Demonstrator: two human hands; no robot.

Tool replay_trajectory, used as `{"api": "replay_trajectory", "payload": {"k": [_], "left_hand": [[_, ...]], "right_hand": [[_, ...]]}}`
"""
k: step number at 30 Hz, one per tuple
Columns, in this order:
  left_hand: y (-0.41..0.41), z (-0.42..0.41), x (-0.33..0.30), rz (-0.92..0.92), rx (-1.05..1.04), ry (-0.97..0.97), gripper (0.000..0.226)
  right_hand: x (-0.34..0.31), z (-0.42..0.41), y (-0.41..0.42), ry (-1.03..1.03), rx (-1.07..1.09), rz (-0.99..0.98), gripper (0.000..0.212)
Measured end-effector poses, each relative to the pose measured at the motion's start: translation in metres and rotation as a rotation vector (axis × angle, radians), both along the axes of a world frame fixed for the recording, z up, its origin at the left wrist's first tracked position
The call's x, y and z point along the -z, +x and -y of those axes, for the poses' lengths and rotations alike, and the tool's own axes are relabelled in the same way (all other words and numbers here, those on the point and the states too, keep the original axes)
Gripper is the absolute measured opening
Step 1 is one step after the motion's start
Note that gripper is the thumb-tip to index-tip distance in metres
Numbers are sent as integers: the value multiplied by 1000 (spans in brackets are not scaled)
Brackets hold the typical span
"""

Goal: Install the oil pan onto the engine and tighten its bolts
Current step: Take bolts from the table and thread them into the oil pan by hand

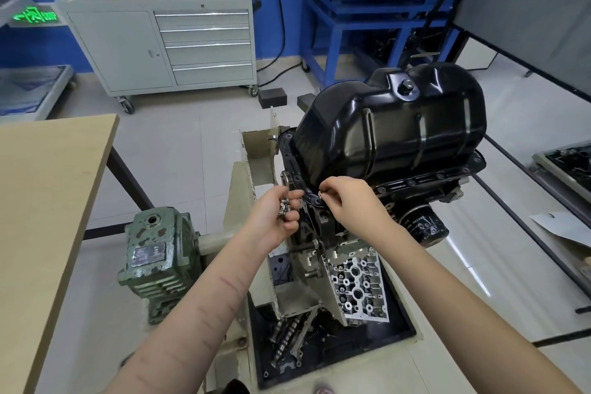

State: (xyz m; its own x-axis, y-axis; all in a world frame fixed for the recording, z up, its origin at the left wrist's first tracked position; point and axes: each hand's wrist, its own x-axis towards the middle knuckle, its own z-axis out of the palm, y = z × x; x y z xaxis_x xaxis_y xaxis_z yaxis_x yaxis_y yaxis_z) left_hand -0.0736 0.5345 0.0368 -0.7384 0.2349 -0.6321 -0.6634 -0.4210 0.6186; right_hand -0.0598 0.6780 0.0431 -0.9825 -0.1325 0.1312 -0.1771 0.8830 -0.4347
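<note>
Fingers (324,191) of right hand (347,201) pinch bolt (320,192) at oil pan (393,125) flange, seemingly starting it; left hand (276,214) clutches spare bolts (285,205); pan seated, tightening pending.

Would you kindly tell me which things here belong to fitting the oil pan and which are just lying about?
Job in hand:
oil pan
engine
spare bolts in the left hand
one bolt pinched in the right hand at the flange

Lying about:
camshaft
green gearbox
tool cabinet
wooden table
</note>
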Motion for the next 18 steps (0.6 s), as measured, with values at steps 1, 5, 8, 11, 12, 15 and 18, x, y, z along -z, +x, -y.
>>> {"api": "replay_trajectory", "payload": {"k": [1,5,8,11,12,15,18], "left_hand": [[0,1,0,4,-1,2,27],[1,3,2,14,2,7,29],[1,2,1,24,-2,10,31],[-1,1,0,39,-6,32,36],[-1,1,0,44,-8,41,38],[-1,1,0,49,-11,51,40],[0,1,1,52,-7,57,40]], "right_hand": [[1,0,1,6,-2,-5,21],[3,1,2,-30,19,-29,20],[4,2,3,-33,35,-28,19],[5,4,4,-57,65,-40,19],[5,6,5,-66,76,-42,19],[6,8,6,-86,117,-38,19],[6,8,8,-99,149,-37,19]]}}
